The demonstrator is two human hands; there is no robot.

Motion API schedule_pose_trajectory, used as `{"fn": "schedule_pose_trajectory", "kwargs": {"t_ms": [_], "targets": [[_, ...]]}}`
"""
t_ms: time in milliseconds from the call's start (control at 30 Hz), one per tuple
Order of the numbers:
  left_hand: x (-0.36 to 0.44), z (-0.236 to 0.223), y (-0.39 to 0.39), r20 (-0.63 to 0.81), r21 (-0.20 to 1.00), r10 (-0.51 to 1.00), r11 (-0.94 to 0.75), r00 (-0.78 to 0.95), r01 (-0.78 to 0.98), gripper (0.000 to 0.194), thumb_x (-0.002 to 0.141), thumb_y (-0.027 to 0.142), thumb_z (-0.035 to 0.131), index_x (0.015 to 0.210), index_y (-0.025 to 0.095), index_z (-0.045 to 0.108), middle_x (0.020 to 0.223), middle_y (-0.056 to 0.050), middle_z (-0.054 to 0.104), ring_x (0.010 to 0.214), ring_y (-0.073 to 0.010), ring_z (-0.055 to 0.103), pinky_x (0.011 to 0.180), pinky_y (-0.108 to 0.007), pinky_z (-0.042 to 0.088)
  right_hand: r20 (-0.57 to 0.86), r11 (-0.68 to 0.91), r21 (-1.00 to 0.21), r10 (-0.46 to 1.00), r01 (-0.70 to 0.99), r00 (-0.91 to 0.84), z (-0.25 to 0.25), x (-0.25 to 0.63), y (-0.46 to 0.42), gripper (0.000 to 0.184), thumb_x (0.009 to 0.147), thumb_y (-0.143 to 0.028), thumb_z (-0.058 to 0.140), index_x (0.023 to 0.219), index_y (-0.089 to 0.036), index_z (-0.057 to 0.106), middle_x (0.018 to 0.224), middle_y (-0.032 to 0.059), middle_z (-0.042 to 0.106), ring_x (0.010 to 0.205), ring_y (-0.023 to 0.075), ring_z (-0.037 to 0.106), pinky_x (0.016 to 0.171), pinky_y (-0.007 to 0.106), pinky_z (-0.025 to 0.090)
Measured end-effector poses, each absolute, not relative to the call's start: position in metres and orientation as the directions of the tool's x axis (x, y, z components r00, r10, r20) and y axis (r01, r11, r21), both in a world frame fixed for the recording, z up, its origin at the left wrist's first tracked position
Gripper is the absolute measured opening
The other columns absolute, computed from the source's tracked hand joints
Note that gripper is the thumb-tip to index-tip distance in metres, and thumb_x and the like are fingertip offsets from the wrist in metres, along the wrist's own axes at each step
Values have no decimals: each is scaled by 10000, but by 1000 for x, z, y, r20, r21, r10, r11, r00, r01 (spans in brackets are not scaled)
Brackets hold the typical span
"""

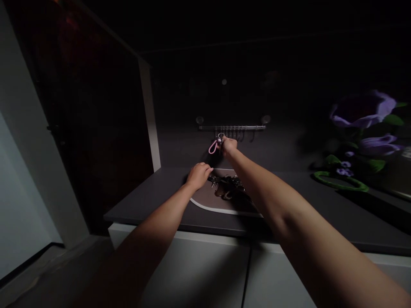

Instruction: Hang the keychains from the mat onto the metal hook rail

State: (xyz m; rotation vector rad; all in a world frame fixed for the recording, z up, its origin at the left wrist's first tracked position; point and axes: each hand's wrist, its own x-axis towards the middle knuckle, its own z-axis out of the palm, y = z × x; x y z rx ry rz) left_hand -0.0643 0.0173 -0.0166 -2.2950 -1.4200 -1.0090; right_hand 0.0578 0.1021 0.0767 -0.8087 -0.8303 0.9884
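My right hand (230,145) is closed on a key ring (221,136) with a pink loop strap (212,147) hanging from it, just below the hooks of a clear rail (233,127) on the dark wall. Whether the ring touches a hook I cannot tell. Lower and to the left, my left hand (198,175) lies at the left edge of a brownish mat or tray (205,202) with a white rim, its fingers loosely bent and partly hidden. Beside its fingertips a dark pile of keys and metal pieces (227,184) lies on the brownish surface.
A dark countertop (150,192) tops white cabinets (205,265). To the right stand purple flowers (379,145) with a green ring-shaped piece (340,183) and a pale container (398,171). A light upright panel (149,111) borders the left, beside a dark door (96,128).
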Motion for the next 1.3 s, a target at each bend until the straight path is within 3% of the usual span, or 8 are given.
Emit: {"fn": "schedule_pose_trajectory", "kwargs": {"t_ms": [533, 767, 1033, 1167, 1300], "targets": [[-66, -16, 18, 672, 114, 696, -436, 254, 893, 296, 866, 316, 371, 801, 178, 625, 800, -55, 586, 777, -146, 521, 679, -248, 356, 278, 363, -897, 907, -254, 315, 56, 69, 109, 137, 816, -189, 476, 710, -128, 537, 457, -54, 475, 373, 36, 422, 409, 144, 413], [-67, -16, 19, 670, 140, 702, -438, 241, 888, 302, 864, 322, 370, 796, 177, 626, 797, -61, 586, 779, -154, 521, 680, -255, 357, 297, 337, -921, 931, -194, 211, 56, 76, 105, 90, 768, -106, 487, 690, -129, 525, 459, -56, 473, 388, 36, 426, 419, 137, 402], [-69, -15, 18, 655, 185, 721, -446, 228, 876, 294, 860, 317, 382, 793, 168, 626, 815, -65, 583, 795, -153, 518, 698, -254, 358, 184, 211, -973, 954, -93, 237, 53, 93, 69, 106, 704, -38, 533, 750, -131, 512, 472, -67, 444, 407, 42, 427, 448, 158, 393], [-69, -14, 17, 657, 191, 712, -476, 248, 859, 260, 850, 292, 404, 835, 170, 633, 838, -65, 590, 816, -154, 518, 720, -253, 366, 198, 199, -980, 976, -10, 89, 40, 99, 39, 99, 705, -38, 516, 730, -133, 522, 528, -43, 496, 424, 47, 440, 458, 175, 386], [-70, -15, 16, 642, 190, 714, -502, 280, 844, 210, 823, 254, 447, 873, 185, 639, 872, -57, 594, 851, -157, 520, 744, -251, 376, 305, 304, -936, 952, 180, -22, 21, 103, 19, 61, 700, -69, 541, 719, -118, 571, 565, -16, 554, 483, 52, 466, 498, 166, 375]]}}
